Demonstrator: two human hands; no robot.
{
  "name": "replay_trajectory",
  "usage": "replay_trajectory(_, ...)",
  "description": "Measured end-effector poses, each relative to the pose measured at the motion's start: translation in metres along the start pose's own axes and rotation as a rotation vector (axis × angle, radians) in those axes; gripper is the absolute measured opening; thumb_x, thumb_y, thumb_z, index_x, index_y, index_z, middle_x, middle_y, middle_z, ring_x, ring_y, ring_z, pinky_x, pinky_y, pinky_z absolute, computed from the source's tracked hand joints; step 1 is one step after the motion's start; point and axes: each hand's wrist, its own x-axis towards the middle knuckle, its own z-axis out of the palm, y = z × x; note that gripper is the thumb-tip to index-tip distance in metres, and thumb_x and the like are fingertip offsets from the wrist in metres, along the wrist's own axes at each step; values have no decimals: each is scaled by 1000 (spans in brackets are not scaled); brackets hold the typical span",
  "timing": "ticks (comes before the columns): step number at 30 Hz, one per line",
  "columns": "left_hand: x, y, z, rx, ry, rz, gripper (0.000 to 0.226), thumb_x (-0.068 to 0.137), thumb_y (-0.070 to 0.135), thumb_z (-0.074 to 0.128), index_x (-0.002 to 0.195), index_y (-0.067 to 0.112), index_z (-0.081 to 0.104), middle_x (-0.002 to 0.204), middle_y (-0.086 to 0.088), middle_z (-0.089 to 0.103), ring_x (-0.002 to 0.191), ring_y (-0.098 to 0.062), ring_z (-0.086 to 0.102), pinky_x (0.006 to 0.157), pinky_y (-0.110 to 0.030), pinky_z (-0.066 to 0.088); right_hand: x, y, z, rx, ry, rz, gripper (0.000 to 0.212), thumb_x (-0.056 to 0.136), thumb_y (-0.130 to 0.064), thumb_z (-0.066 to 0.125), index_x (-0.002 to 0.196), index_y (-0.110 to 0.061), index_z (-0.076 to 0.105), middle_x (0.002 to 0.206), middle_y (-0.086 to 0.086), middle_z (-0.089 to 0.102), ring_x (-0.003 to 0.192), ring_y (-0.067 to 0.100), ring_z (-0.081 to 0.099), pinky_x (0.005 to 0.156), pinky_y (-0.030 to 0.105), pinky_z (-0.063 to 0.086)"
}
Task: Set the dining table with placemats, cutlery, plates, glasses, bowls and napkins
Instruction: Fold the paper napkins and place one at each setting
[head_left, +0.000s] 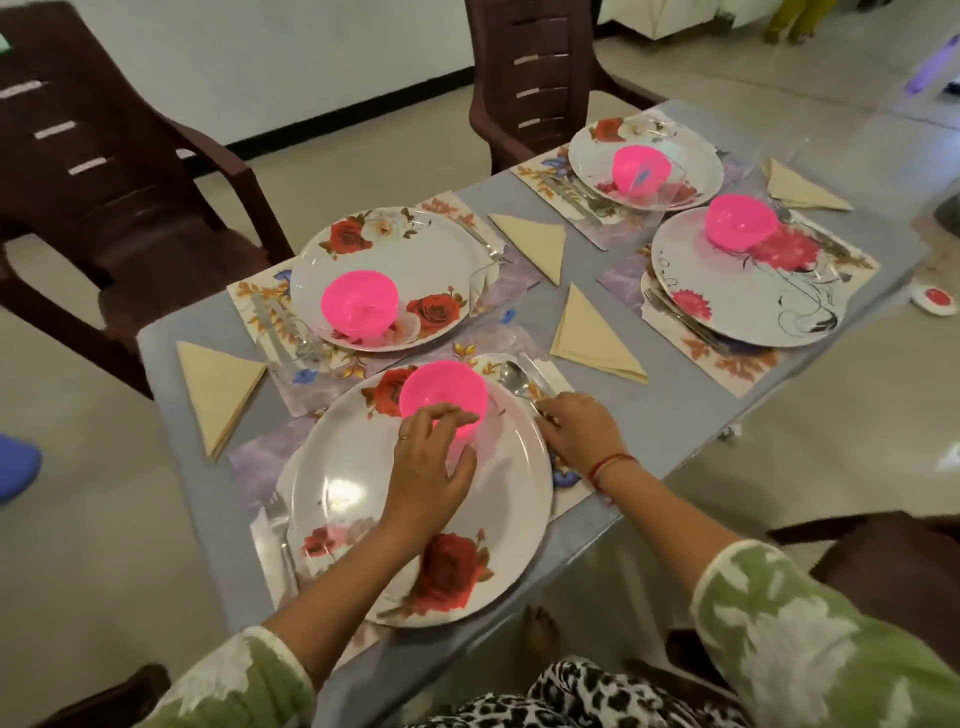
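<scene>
Since we judge the pink bowl (441, 389) light, stiff and slippery, our left hand (431, 462) pinches its rim ahead of the palm, over the plate (343, 483), while our right hand (576, 426) touches the cutlery (519, 382), its grip unclear.

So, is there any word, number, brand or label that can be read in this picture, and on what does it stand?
No readable text, number or brand anywhere.
White round plate with red roses: printed flowers only.
White round plate with pink flowers: black swirls, not letters.
Small white and red disc on the floor: too blurred to tell.
</scene>
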Motion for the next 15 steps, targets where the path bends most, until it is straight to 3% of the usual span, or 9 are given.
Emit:
replay_trajectory(11,8,38,17,57,107,-94,37,86,34,46,115,18,62,117,-3,55,114,-16,44,93,-27,30,9,18,-3,60,-42,-83,28,97,-27,45,106,-13,67,91,12,61,84,29,59,70,32,42)
replay_trajectory(15,4,40,21,71,112,-102,37,86,35,45,116,20,62,120,-2,54,116,-13,42,96,-14,24,9,20,-6,74,-75,-107,28,97,-31,47,108,-15,66,93,10,61,85,26,59,71,30,43)
